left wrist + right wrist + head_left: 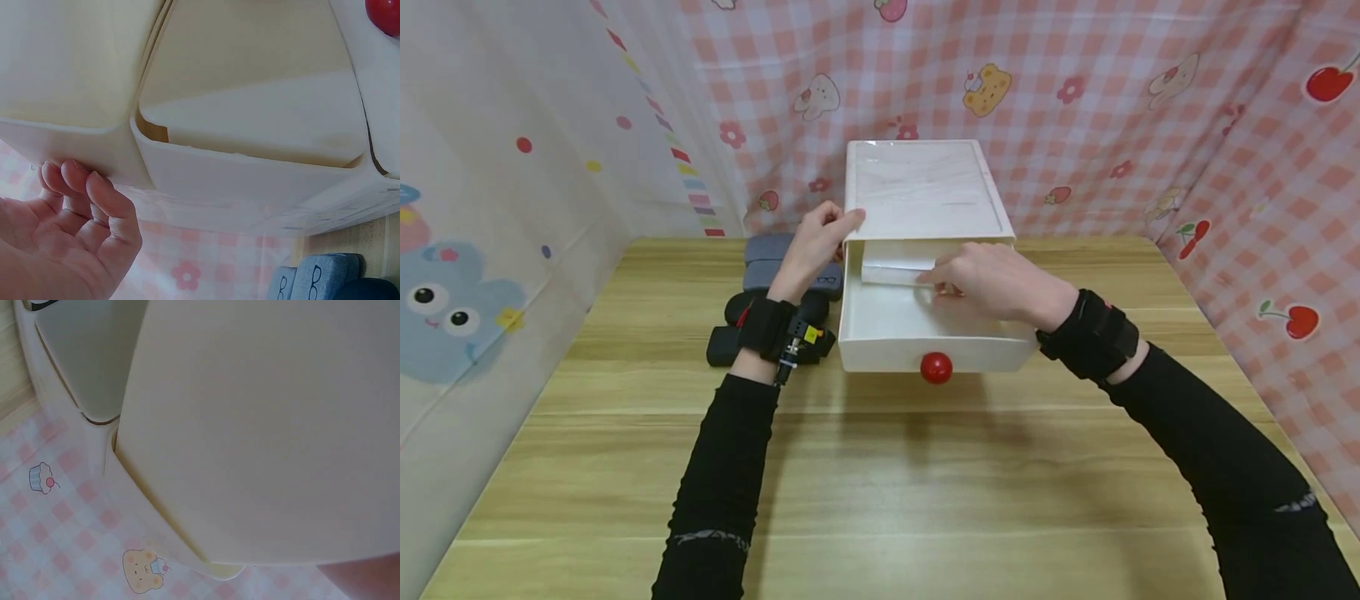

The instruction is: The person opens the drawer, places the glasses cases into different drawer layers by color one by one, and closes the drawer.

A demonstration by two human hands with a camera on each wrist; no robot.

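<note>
A white drawer cabinet point(925, 187) stands at the back of the table with its top drawer point(880, 354) pulled out; a red knob point(936, 367) is on the drawer's front. My right hand point(1000, 283) reaches down into the drawer and pinches the near right end of a flat white box point(887, 273); part of the box is hidden under the fingers. My left hand point(816, 242) is at the cabinet's upper left front corner, thumb by the top edge. In the left wrist view its loosely bent fingers point(100, 190) touch the white side wall.
Left of the cabinet lie grey-blue glasses cases point(762, 275) and several black cases point(724, 346), partly under my left wrist. Lower compartments point(256, 119) of the cabinet show in the left wrist view. A pink checked curtain point(1075, 125) hangs behind the wooden table point(925, 500).
</note>
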